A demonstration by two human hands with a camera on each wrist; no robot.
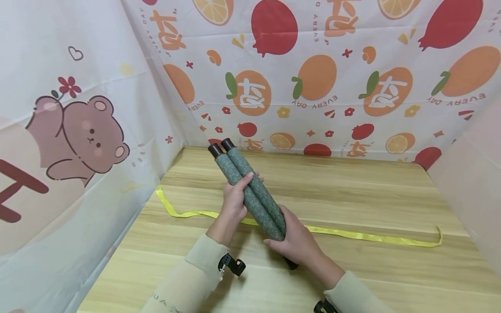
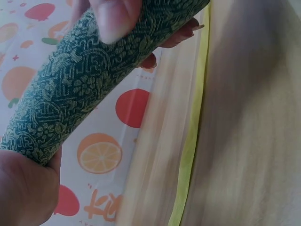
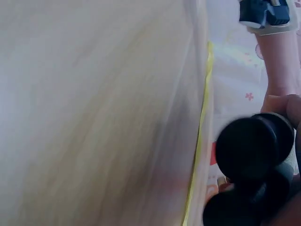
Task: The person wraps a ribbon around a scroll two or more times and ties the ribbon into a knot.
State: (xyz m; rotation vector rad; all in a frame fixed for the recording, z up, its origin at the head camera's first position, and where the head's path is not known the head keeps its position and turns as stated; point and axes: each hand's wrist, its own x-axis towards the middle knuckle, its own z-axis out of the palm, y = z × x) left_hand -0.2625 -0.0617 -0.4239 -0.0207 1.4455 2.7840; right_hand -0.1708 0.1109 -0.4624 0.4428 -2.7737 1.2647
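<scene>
Two slim scrolls, covered in green patterned cloth with dark end knobs, lie side by side in both hands, slanting above the table. Whether they are joined is hidden. My left hand grips them near the middle, thumb on top and fingers underneath. Around their near end curls my right hand, with a dark knob showing below it. Floral brocade on a scroll shows closely in the left wrist view. A yellow ribbon stretches across the table beneath the scrolls.
The wood-grain table meets a fruit-print cloth at its back. A bear-print cloth hangs along the left side, and a pale cloth borders the right.
</scene>
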